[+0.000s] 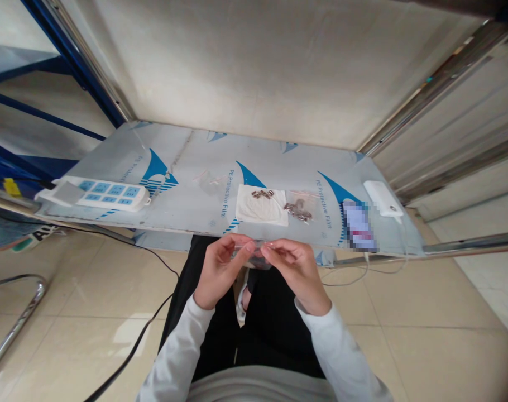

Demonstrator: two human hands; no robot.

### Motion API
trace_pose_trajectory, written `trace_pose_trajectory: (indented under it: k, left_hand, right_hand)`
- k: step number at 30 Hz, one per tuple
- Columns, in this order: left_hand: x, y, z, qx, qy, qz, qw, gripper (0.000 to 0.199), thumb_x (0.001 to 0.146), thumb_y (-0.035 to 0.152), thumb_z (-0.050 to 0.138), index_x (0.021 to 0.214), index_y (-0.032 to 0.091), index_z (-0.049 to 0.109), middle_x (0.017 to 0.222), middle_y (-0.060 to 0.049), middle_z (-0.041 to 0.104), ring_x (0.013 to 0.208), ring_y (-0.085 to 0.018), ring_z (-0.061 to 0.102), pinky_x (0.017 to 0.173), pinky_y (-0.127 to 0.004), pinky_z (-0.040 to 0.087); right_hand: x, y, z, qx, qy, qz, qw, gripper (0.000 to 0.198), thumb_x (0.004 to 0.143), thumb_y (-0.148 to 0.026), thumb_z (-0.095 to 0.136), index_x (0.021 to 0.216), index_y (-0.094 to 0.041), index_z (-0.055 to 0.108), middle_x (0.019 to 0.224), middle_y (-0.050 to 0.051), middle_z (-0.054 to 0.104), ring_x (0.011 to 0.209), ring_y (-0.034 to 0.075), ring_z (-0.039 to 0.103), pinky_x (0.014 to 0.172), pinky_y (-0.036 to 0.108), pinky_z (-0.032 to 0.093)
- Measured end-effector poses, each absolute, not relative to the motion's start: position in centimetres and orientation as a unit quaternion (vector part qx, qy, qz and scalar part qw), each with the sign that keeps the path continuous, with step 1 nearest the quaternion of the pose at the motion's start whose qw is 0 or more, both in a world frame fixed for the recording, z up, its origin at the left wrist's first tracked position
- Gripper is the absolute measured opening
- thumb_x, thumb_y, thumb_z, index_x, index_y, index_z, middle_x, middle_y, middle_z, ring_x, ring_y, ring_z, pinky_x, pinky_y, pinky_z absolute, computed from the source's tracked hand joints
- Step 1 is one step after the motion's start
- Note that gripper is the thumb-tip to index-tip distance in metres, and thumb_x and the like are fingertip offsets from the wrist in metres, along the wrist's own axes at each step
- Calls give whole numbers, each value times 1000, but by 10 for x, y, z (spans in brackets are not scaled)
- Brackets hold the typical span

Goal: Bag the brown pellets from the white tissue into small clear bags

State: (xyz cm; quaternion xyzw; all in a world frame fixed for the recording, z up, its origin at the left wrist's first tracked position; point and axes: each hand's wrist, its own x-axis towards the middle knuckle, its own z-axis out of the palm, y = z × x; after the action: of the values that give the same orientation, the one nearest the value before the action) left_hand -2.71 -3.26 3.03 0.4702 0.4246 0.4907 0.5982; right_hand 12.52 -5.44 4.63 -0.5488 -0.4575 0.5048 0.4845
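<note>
My left hand [224,267] and my right hand [295,269] meet just in front of the shelf's near edge, above my lap. Between them is a small clear plastic bag [254,258], its upper edge pinched by the thumb and fingers of both hands. Dark contents show faintly through the plastic, too blurred to name. Beyond the hands, a white paper sheet [260,212] lies on the shelf with several small metal pieces [262,194] on it. Touching its right side is another clear bag [303,202] with several metal pieces in and around it.
A film-covered shelf [187,167] spans the view. At its left lies a white power strip [107,194]; at the right, a phone [358,226] and a white power bank [383,198] with cables. A metal chair frame [28,318] stands at lower left.
</note>
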Motion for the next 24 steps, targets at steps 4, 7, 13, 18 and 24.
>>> trace_pose_trajectory:
  k: [4, 7, 13, 18, 24]
  left_hand:
    - [-29, -31, 29, 509, 437, 484, 562, 18, 78, 31, 68, 79, 14, 67, 76, -6, 70, 72, -16, 65, 71, -26, 51]
    - [-25, -33, 28, 510, 449, 491, 545, 17, 78, 31, 68, 78, 14, 66, 74, -5, 70, 71, -15, 64, 69, -25, 51]
    - [-21, -35, 26, 516, 434, 436, 596, 20, 76, 32, 70, 80, 13, 69, 77, -7, 71, 70, -15, 64, 67, -25, 52]
    - [-21, -35, 26, 559, 461, 443, 528, 17, 78, 31, 68, 75, 14, 67, 73, -5, 69, 69, -14, 63, 67, -24, 50]
    - [-19, -36, 25, 496, 434, 440, 610, 22, 81, 35, 64, 75, 14, 69, 70, -6, 72, 66, -16, 66, 66, -26, 53]
  right_hand:
    - [127, -57, 43, -531, -438, 540, 483, 22, 75, -38, 72, 83, -18, 69, 83, 6, 73, 78, 19, 66, 73, 31, 53]
    - [128, -59, 43, -538, -431, 529, 495, 21, 78, -39, 69, 78, -18, 66, 76, 4, 70, 72, 16, 63, 68, 27, 50]
    - [129, -63, 40, -548, -515, 445, 487, 26, 83, -35, 64, 66, -18, 54, 61, -3, 54, 62, 11, 52, 61, 23, 43]
    - [126, -65, 34, -546, -487, 482, 481, 21, 80, -39, 66, 84, -20, 61, 80, 3, 67, 74, 16, 62, 68, 26, 49]
    - [128, -62, 34, -539, -454, 508, 496, 20, 80, -39, 67, 77, -19, 65, 75, 3, 69, 73, 18, 65, 70, 30, 53]
